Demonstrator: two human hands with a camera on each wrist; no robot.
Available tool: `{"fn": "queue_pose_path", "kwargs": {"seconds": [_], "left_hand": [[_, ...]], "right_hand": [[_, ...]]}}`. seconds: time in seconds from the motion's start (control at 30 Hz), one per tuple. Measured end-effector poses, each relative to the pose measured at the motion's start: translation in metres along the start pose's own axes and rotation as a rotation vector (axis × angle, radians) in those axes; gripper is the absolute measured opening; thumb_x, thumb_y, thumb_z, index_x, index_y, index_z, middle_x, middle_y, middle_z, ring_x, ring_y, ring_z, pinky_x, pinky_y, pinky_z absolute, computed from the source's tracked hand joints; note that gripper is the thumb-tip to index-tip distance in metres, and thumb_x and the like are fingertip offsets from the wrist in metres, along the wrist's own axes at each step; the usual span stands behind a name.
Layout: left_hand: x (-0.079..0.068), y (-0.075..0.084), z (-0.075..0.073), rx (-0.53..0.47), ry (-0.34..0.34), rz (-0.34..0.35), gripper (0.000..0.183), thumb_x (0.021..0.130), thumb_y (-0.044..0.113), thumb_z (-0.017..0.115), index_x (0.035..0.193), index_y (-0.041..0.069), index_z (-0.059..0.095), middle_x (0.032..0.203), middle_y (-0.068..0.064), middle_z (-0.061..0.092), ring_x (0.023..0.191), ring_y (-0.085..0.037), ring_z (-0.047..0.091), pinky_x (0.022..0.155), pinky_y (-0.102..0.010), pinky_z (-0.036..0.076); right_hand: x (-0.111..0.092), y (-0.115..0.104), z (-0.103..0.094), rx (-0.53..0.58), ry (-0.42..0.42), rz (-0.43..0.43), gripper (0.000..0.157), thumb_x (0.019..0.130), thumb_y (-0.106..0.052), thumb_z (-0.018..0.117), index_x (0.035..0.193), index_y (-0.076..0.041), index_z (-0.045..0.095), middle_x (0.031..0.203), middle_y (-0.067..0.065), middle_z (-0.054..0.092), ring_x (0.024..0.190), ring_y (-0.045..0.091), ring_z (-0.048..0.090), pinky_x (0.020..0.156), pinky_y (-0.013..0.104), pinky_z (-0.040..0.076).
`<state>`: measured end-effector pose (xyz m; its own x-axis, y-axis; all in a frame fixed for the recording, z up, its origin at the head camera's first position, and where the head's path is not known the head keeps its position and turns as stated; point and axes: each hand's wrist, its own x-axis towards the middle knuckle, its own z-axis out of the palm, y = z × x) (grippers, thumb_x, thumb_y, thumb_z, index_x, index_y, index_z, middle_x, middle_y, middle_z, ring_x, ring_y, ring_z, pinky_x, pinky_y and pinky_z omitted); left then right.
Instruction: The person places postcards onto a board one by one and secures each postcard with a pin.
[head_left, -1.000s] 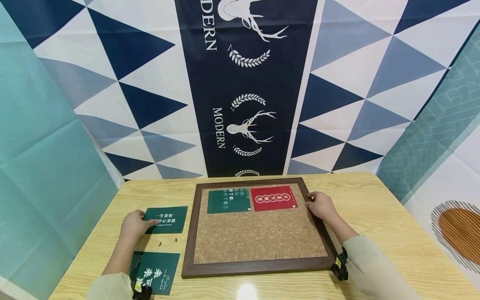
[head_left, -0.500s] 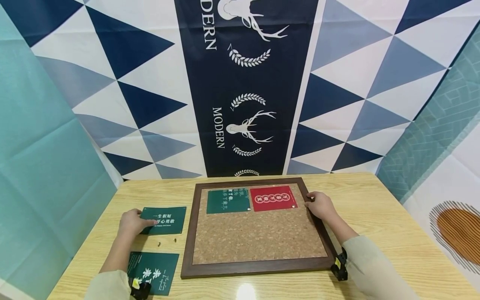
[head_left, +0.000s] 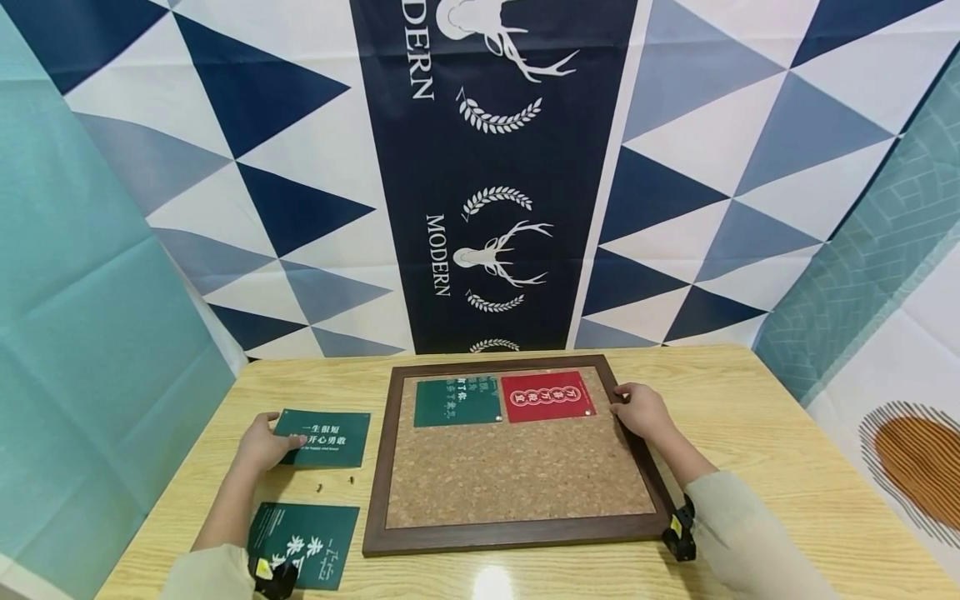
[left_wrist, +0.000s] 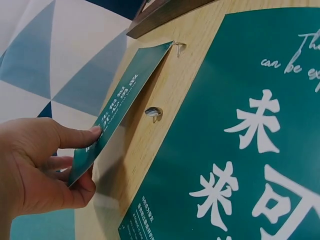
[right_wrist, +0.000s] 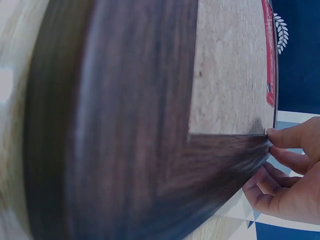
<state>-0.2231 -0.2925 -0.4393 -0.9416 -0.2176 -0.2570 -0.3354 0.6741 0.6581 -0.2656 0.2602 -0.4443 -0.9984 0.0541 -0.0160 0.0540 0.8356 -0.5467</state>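
My left hand pinches the left edge of a green card with white writing, thumb on top and fingers underneath. In the left wrist view this card is tilted and raised off the table at the held side. Two thumbtacks lie on the wood beside it, one thumbtack nearer the hand and another thumbtack farther off. A second green card lies flat, partly under my left forearm. My right hand grips the right side of a brown-framed cork board, thumb on the frame.
On the cork board's upper part are a green card and a red card, each with a tack near its lower right corner. The wooden table meets a patterned cloth backdrop behind and a teal cloth at left.
My left hand has drawn the green card slightly to the left, and the card is a little higher in view. The right hand and cork board have stayed put.
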Motion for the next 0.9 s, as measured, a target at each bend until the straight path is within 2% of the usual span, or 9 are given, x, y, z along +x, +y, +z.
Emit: {"fn": "queue_pose_path", "kwargs": {"seconds": [0.1,0.33,0.5,0.67,0.9], "left_hand": [[0.000,0.000,-0.001,-0.017,-0.019,0.005,0.080,0.092,0.022,0.058,0.145,-0.010,0.008,0.140,-0.040,0.022,0.127,-0.054,0.026,0.105,-0.061,0.026],[-0.004,-0.002,-0.006,-0.024,-0.029,0.002,0.076,0.094,0.021,0.054,0.147,-0.007,0.007,0.142,-0.040,0.020,0.126,-0.053,0.029,0.106,-0.061,0.026],[-0.007,-0.003,-0.011,-0.063,-0.047,-0.027,0.077,0.095,0.023,0.053,0.147,-0.005,0.004,0.144,-0.039,0.018,0.129,-0.052,0.028,0.108,-0.061,0.024],[-0.011,0.003,-0.013,-0.104,-0.050,-0.043,0.079,0.095,0.026,0.054,0.148,-0.003,0.003,0.146,-0.038,0.015,0.131,-0.050,0.027,0.109,-0.061,0.021],[-0.015,0.012,-0.013,-0.122,-0.053,-0.005,0.081,0.094,0.029,0.055,0.149,0.000,0.003,0.146,-0.037,0.018,0.130,-0.049,0.030,0.109,-0.061,0.022]], "right_hand": [[-0.001,0.000,0.000,0.000,-0.003,0.002,0.036,0.087,-0.004,0.058,0.117,0.015,0.054,0.105,0.032,0.060,0.089,0.036,0.060,0.072,0.043,0.052],[0.000,-0.001,0.000,0.000,-0.006,0.007,0.036,0.087,-0.005,0.058,0.117,0.015,0.054,0.105,0.031,0.060,0.088,0.035,0.060,0.071,0.042,0.052],[0.001,-0.001,0.000,-0.006,-0.012,0.004,0.037,0.088,-0.005,0.057,0.118,0.015,0.053,0.110,0.033,0.058,0.094,0.038,0.059,0.076,0.045,0.051],[0.001,-0.001,-0.001,-0.017,-0.014,0.003,0.038,0.088,-0.005,0.056,0.120,0.014,0.053,0.116,0.034,0.055,0.102,0.043,0.056,0.081,0.049,0.050],[0.000,-0.001,-0.001,-0.019,-0.018,0.007,0.037,0.088,-0.005,0.057,0.119,0.014,0.053,0.117,0.035,0.055,0.103,0.043,0.055,0.082,0.049,0.049]]}}
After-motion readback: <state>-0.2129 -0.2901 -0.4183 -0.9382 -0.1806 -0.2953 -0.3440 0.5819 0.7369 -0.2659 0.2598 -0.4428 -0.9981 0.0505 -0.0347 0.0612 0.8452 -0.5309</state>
